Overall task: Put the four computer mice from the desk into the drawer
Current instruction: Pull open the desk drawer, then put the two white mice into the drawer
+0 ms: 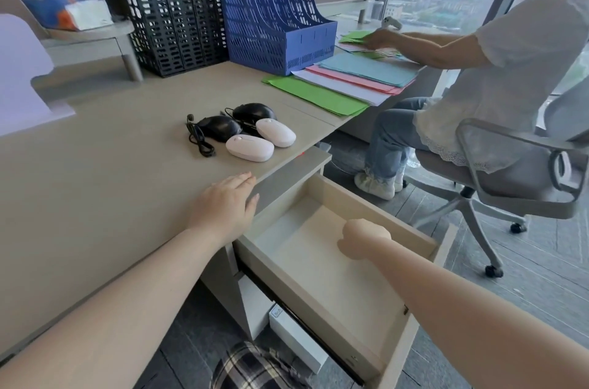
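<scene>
Two black corded mice (220,128) (253,113) and two white wireless mice (249,148) (276,132) lie clustered on the beige desk (111,172) near its right edge. Below that edge the drawer (322,309) stands pulled out, with nothing inside it. My left hand (228,205) rests flat on the desk edge, fingers together, a little short of the mice and holding nothing. My right hand (363,237) hovers over the drawer's inside, fingers curled down out of sight; nothing shows in it.
Black (178,22) and blue (274,12) file racks stand at the back of the desk. Coloured paper sheets (334,85) lie to the right. Another person sits on an office chair (510,175) close to the drawer's far side. A white box (296,341) lies under the drawer.
</scene>
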Tool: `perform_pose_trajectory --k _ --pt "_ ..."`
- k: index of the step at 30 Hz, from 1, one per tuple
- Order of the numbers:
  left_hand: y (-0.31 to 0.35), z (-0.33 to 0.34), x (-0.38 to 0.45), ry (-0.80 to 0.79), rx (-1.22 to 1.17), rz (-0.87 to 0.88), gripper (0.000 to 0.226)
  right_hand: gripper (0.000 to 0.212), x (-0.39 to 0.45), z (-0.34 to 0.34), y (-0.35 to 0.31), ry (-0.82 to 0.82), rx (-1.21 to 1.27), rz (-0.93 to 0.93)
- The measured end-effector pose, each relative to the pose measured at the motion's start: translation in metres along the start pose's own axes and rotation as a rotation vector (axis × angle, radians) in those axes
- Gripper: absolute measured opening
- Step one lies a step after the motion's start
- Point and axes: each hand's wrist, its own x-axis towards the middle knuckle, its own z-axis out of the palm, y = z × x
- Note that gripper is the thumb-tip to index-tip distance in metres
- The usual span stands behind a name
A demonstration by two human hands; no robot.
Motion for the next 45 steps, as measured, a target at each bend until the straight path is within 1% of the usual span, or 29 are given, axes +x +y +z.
perform_pose_trajectory --k 2,4,5,8,10,12,14,17,20,22,26,31,33,35,40,43,45 --pt "0.002 0.0 0.008 0.049 -0.089 -0.053 0.053 0.024 0.01 -0.012 -0.014 0.057 0.038 -0.04" --pt "0.006 -0.002 0.019 0.077 -0.139 -0.159 0.043 0.016 0.017 -0.028 -0.03 0.142 0.114 -0.058" --pt "0.008 -0.002 0.025 0.094 -0.155 -0.204 0.045 0.016 0.02 -0.037 -0.038 0.2 0.177 -0.06" --pt "0.009 0.001 0.044 0.145 -0.223 -0.321 0.07 0.024 0.029 -0.065 -0.063 0.443 0.394 -0.094" --pt "0.005 0.004 0.058 0.155 -0.3 -0.391 0.081 0.028 0.035 -0.083 -0.078 0.609 0.518 -0.134" --pt "0.002 0.005 0.071 0.138 -0.347 -0.449 0.089 0.035 0.044 -0.098 -0.091 0.685 0.581 -0.179" --pt "-0.003 0.006 0.083 0.133 -0.356 -0.473 0.092 0.045 0.055 -0.11 -0.104 0.655 0.576 -0.197" --pt "-0.01 0.01 0.094 0.133 -0.325 -0.469 0.092 0.057 0.072 -0.122 -0.119 0.544 0.58 -0.213" --pt "-0.01 0.012 0.097 0.162 -0.311 -0.475 0.091 0.06 0.086 -0.131 -0.126 0.403 0.65 -0.174" --pt "-0.008 0.011 0.097 0.187 -0.303 -0.485 0.091 0.062 0.089 -0.137 -0.126 0.341 0.667 -0.148" --pt "0.003 0.009 0.09 0.215 -0.32 -0.456 0.103 0.064 0.078 -0.135 -0.115 0.375 0.699 -0.149" --pt "0.029 0.015 0.076 0.201 -0.339 -0.385 0.103 0.068 0.052 -0.108 -0.078 0.473 0.859 -0.107" --pt "0.042 0.019 0.067 0.223 -0.324 -0.326 0.102 0.064 0.045 -0.097 -0.058 0.511 0.902 -0.076" --pt "0.052 0.025 0.057 0.231 -0.293 -0.264 0.101 0.057 0.041 -0.086 -0.04 0.526 0.892 -0.042" --pt "0.07 0.042 0.036 0.204 -0.282 -0.146 0.098 0.066 0.042 -0.052 -0.008 0.438 0.906 0.041" --pt "0.073 0.059 0.029 0.148 -0.315 -0.157 0.098 0.059 0.048 -0.035 0.001 0.362 0.782 0.034" --pt "0.072 0.073 0.024 0.079 -0.311 -0.192 0.098 0.055 0.054 -0.021 0.003 0.307 0.704 0.017"
